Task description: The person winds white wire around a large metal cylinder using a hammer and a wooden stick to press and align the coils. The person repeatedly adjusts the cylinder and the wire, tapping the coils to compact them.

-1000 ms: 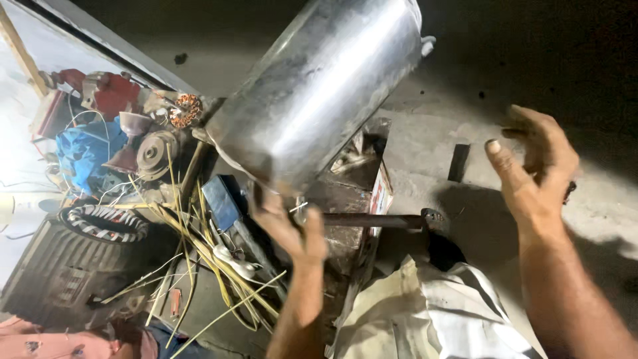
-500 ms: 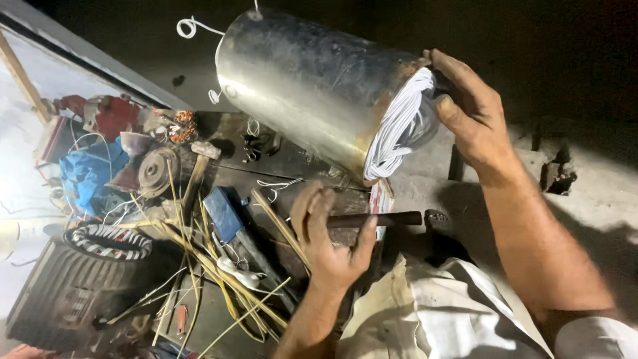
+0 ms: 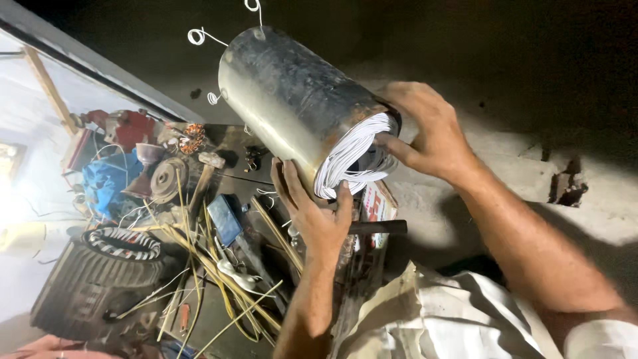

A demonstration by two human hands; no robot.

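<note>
A large grey metal cylinder [image 3: 292,100], a motor stator housing, is held tilted with its open end toward me. White winding wires [image 3: 355,156] fill that open end, and curled white wire ends [image 3: 199,34] stick out at the far end. My left hand [image 3: 312,213] cups the cylinder from below at its near rim. My right hand [image 3: 425,136] grips the rim on the right, with fingers pressing on the white windings.
Below lies a cluttered dark workbench [image 3: 232,143] with yellow sticks [image 3: 219,272], a ribbed black motor housing [image 3: 93,286], a blue cloth [image 3: 106,183], a pulley [image 3: 166,178], a copper coil [image 3: 194,131] and a hammer handle [image 3: 375,227]. Concrete floor [image 3: 531,166] lies to the right.
The cylinder has swung from pointing up-right to lying with its wound end toward me. My right hand came from open air onto its rim; my left hand rose from the bench under it.
</note>
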